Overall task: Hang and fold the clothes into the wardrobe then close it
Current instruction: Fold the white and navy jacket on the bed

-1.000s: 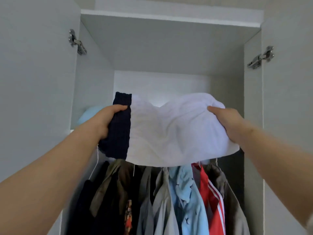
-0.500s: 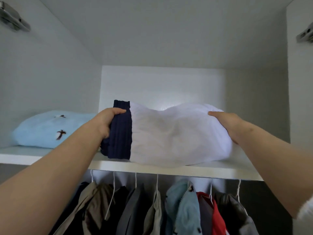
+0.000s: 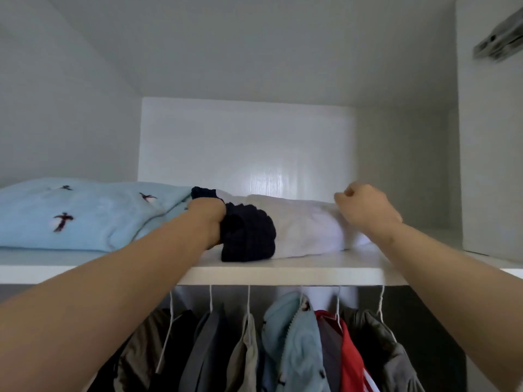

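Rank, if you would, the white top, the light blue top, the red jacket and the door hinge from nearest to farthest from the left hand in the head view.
1. white top: the left hand grips its navy end.
2. light blue top: right beside the hand, to the left.
3. red jacket: hanging below, to the right.
4. door hinge: far upper right.

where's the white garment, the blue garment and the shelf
white garment [image 3: 305, 230], head view, its white middle
blue garment [image 3: 99, 210], head view, its top face
shelf [image 3: 283, 275], head view, its front edge
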Motion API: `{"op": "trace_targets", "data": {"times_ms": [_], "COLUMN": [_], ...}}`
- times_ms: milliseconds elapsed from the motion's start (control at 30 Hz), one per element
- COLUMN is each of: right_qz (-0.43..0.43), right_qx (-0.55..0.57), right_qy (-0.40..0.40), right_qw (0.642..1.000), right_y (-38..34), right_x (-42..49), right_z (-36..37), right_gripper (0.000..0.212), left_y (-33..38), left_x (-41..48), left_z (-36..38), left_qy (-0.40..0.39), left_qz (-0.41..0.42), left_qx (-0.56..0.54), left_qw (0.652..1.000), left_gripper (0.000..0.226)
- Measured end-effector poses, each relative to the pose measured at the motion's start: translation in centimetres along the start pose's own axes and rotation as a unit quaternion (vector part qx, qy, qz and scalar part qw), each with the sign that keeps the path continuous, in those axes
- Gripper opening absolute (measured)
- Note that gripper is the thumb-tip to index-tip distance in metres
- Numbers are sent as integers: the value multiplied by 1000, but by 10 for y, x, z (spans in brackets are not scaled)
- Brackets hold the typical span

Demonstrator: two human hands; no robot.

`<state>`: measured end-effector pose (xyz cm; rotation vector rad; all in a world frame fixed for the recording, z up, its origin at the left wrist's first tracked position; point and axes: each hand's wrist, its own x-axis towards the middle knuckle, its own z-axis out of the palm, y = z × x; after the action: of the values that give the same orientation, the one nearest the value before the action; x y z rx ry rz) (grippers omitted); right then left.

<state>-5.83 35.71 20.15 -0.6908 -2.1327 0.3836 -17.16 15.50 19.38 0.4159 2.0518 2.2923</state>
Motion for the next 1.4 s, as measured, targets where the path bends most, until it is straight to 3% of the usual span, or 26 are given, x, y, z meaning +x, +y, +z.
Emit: {"op": "trace_targets", "data": {"times_ms": [67, 167, 200, 267, 300, 333, 367, 400, 433, 500, 567, 667, 800, 933, 1067, 1133, 1233, 1300, 1400], "right_qz": [-14, -19, -7, 13, 7, -9, -28, -47, -65, -89, -131, -133, -96, -38, -72, -61, -48, -63, -96], "right_qx": [0, 9, 46, 124, 148, 170, 195, 224, 249, 262, 186, 132, 132, 202, 245, 264, 288, 288, 256], "right_qy": [-83, -167, -190, -208, -197, -178, -159, -156, -174, -245, -294, -282, -294, -287, -277, -286, -291, -283, -285], "right_qw": [996, 986, 981, 970, 969, 969, 967, 961, 951, 929, 928, 941, 942, 935, 926, 919, 911, 913, 919], "right_y": [-7, -9, -7, 1, 4, 5, 4, 2, -2, -10, -12, -10, 2, 15, 14, 13, 8, 2, -13], "right_x": [-9, -21, -23, -25, -26, -27, -29, -32, -37, -50, -58, -56, -44, -45, -42, -41, -44, -45, -46], "right_z": [2, -6, -11, -22, -25, -26, -27, -26, -24, -18, -12, -14, -30, -38, -35, -33, -23, -15, -4], "right_gripper": [39, 48, 48, 45, 43, 42, 43, 42, 38, 18, 20, 29, 15, 20, 18, 15, 18, 28, 34], "left_y": [-5, -3, -2, 1, 5, 8, 12, 16, 17, 12, 5, 8, 14, 25, 31, 25, 8, 4, 16], "left_x": [-15, -30, -30, -24, -17, -13, -11, -11, -11, -16, -17, -14, -22, -23, 2, 14, 26, 28, 25], "left_z": [11, 15, 13, 7, 4, 4, 6, 11, 15, 25, 31, 36, 38, 30, 35, 41, 41, 32, 19], "left_qy": [-51, -135, -132, -42, 28, 85, 95, 42, -65, -274, -348, -334, -325, -316, -229, -236, -342, -362, -305], "left_qz": [-36, -31, -18, 67, 140, 232, 323, 384, 392, 275, 187, 150, 158, 151, 266, 293, 163, 113, 110], "left_qx": [-67, 10, 44, 137, 233, 331, 396, 428, 432, 446, 474, 543, 568, 484, 410, 481, 641, 661, 676], "left_qw": [996, 990, 990, 987, 962, 911, 854, 817, 810, 806, 787, 756, 739, 802, 842, 792, 668, 648, 662], "left_gripper": [36, 50, 55, 78, 87, 89, 83, 69, 50, 20, 31, 44, 55, 41, 23, 37, 52, 47, 41]}}
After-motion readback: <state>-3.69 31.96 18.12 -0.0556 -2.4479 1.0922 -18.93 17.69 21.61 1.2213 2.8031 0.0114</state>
